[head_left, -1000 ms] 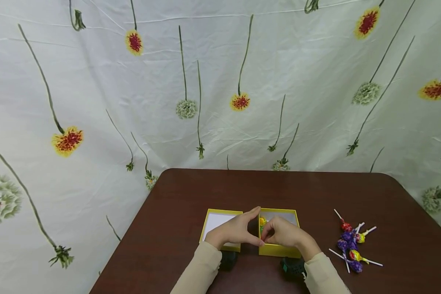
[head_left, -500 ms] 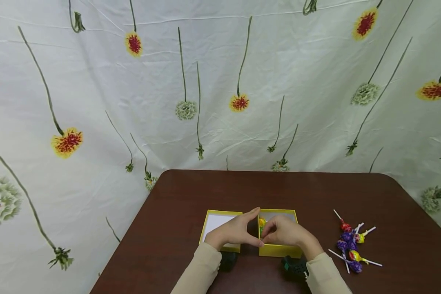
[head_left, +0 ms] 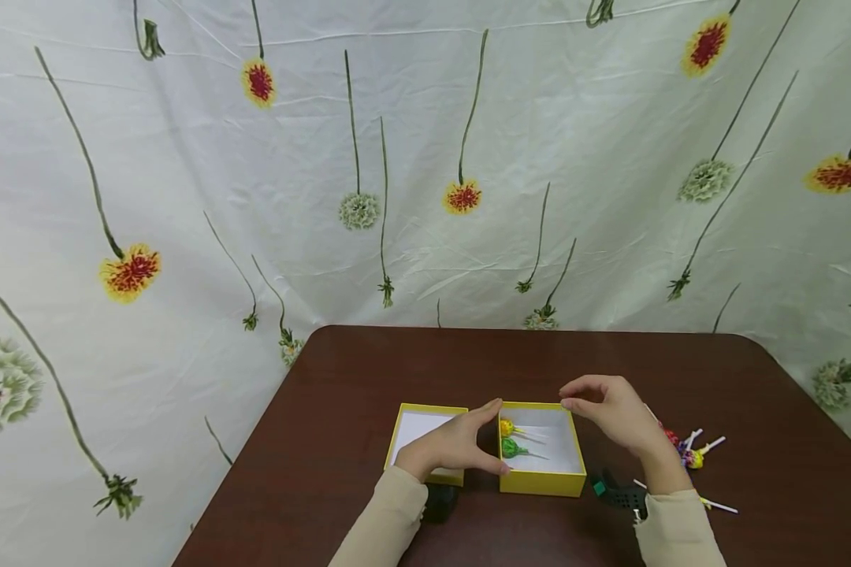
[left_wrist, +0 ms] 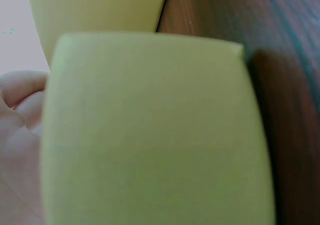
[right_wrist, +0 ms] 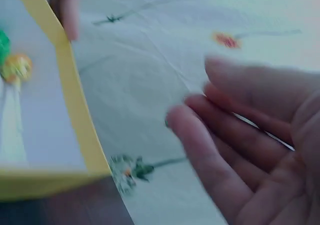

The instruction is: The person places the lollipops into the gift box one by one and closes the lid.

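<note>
My left hand [head_left: 454,445] spans the left side of a yellow open box [head_left: 542,483], thumb at its front corner and fingertips at the back one. Inside on the white floor lie a yellow lollipop [head_left: 507,427] and a green lollipop [head_left: 514,448], heads against the left wall, sticks pointing right. Just off the box's back right corner, my right hand [head_left: 620,413] holds nothing, fingers loosely bent; the right wrist view shows its fingertips apart. Under my left wrist lies a second shallow yellow box part with a white inside [head_left: 418,425]; its blurred wall [left_wrist: 155,130] fills the left wrist view.
Several more lollipops [head_left: 696,458] lie on the right of the table, partly hidden behind my right forearm. The dark brown table [head_left: 397,362] ends at a flowered white cloth [head_left: 425,157]. Black wrist devices [head_left: 620,492] sit below both hands.
My right hand has come up out of the box and moved right, to beyond its back right corner, uncovering both lollipops. The left hand stays at the box's left side.
</note>
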Demonstrator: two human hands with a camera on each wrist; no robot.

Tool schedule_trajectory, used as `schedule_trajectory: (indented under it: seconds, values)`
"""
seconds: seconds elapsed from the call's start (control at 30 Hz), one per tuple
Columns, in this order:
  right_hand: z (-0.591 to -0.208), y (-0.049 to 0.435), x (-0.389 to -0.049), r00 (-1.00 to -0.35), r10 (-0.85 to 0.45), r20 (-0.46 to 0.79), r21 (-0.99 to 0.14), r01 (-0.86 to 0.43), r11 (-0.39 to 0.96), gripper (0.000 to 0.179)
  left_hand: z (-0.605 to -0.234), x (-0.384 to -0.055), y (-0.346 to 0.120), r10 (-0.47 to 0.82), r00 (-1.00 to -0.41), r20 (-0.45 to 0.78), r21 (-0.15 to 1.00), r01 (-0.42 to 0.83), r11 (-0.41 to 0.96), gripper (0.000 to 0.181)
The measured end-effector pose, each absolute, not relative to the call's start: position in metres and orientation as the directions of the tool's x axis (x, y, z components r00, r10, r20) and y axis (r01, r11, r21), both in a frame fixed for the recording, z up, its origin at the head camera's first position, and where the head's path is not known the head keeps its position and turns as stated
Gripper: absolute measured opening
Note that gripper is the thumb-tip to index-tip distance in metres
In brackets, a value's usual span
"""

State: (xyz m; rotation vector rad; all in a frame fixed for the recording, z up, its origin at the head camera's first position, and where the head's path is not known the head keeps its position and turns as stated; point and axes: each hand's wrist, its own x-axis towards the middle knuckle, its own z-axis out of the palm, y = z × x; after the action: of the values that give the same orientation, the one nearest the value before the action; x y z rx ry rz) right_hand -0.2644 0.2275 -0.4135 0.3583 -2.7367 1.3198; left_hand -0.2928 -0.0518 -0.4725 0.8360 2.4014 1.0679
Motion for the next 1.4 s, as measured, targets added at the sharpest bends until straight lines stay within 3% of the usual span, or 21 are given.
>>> schedule_trajectory:
  seconds: [0.2, 0.43, 0.87, 1.4]
  values:
    - [-0.416, 0.248, -0.262, -0.958, 0.148, 0.246, -0.768, -0.099, 0.633, 0.029, -0.474, -0.291, -0.053, 0.659, -0.744, -0.108, 0.775, 0.352, 0.525, 0.107]
    - [-0.434, 0.267, -0.267, -0.933, 0.286, 0.221, -0.757, 0.021, 0.653, 0.034, -0.475, -0.291, -0.053, 0.659, -0.746, -0.102, 0.774, 0.357, 0.524, 0.107]
    - [-0.459, 0.309, -0.267, -0.91, 0.393, 0.131, -0.733, 0.178, 0.657, 0.039, -0.471, -0.29, -0.052, 0.656, -0.749, -0.094, 0.765, 0.368, 0.529, 0.107]
    - [-0.463, 0.328, -0.261, -0.946, 0.324, 0.016, -0.658, 0.234, 0.716, 0.042, -0.472, -0.292, -0.052, 0.663, -0.744, -0.087, 0.761, 0.379, 0.525, 0.107]
